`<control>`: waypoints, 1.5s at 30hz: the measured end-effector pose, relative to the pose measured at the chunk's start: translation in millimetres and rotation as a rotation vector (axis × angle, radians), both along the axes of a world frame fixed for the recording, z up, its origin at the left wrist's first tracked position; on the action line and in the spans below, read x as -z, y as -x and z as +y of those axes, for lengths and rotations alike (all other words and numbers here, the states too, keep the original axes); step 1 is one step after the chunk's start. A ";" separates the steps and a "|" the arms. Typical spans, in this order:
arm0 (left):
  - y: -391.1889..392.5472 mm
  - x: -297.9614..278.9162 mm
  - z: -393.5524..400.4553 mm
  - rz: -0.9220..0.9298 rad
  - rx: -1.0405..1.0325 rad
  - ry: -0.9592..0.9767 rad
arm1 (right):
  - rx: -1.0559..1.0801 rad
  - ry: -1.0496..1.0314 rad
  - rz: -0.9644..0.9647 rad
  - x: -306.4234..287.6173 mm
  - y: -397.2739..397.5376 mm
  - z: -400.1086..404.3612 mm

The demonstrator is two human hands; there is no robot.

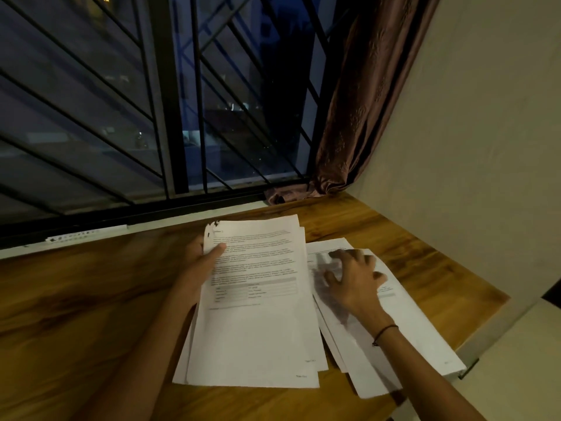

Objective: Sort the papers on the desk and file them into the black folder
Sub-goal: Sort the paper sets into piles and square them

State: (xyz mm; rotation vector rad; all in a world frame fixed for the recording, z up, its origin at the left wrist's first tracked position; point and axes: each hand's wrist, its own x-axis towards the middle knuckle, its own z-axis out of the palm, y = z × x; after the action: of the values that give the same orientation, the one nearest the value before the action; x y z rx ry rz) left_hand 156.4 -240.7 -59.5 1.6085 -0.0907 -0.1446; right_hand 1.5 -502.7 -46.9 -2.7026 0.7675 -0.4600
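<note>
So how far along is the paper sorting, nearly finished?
Not nearly. Done: some sheets look gathered into a stack that the left hand grips at its top left edge. In hand: the right hand rests spread on the loose papers beside it. Left: filing everything; no black folder is in view.

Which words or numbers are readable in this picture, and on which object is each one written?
None can be read with certainty.
Held paper stack: printed paragraphs and a table, too blurred.
Its bottom corner: a small page mark, too small.
Papers on the desk under the right hand: print blurred.
White strip on the window sill: marks unreadable.
</note>
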 end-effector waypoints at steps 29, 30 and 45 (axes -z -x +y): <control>-7.7 -2.0 76.9 0.187 -0.012 0.360 | 0.102 -0.448 0.010 -28.5 -15.7 -64.5; -6.4 -2.7 77.5 0.186 -0.019 0.375 | 0.102 -0.432 -0.010 -28.8 -13.9 -64.7; -3.9 0.6 79.4 0.179 0.015 0.410 | 0.221 -0.008 -0.209 -30.1 -8.5 -113.0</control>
State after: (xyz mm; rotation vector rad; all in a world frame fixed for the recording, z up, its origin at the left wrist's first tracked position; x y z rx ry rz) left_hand 160.3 -161.3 -60.1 1.1813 0.0069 -0.2630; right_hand 9.9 -615.7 -16.9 -2.5198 1.0072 -0.7745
